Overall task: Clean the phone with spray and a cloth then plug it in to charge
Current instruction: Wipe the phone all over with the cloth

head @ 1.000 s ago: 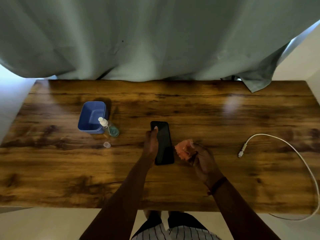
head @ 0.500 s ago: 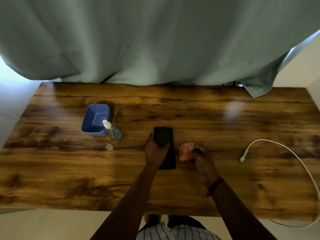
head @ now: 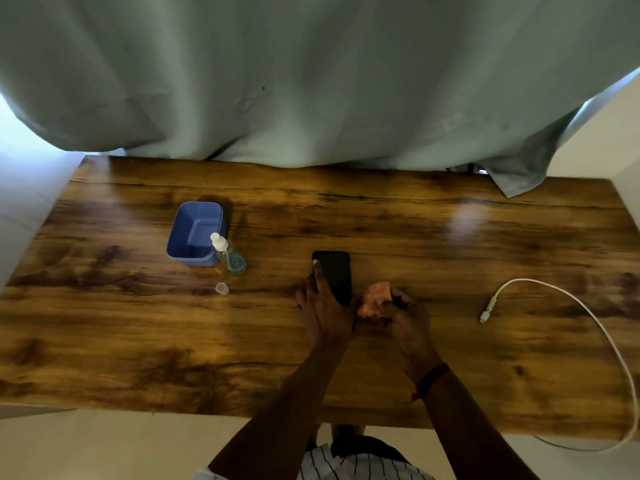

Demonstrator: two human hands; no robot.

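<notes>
A black phone (head: 335, 275) lies flat, screen up, near the middle of the wooden table (head: 138, 341). My left hand (head: 323, 306) rests on its left and lower part, one finger stretched along the left edge, pinning it down. Just right of the phone, my right hand (head: 403, 315) is closed on a crumpled pink cloth (head: 375, 301); the cloth touches the table beside the phone's lower right corner. A clear spray bottle (head: 228, 254) with a white nozzle stands to the left. The white charging cable (head: 554, 292) curls at the right, its plug (head: 486, 311) lying loose.
A blue plastic tub (head: 195, 233) stands behind the spray bottle. A small clear cap (head: 221, 288) lies in front of the bottle. A grey-green curtain (head: 311, 81) hangs over the table's far edge. The cable runs off the near right edge.
My left hand has shifted on the phone: a finger now reaches up its left edge again. The right hand with the cloth stays beside the phone. The view moved slightly.
</notes>
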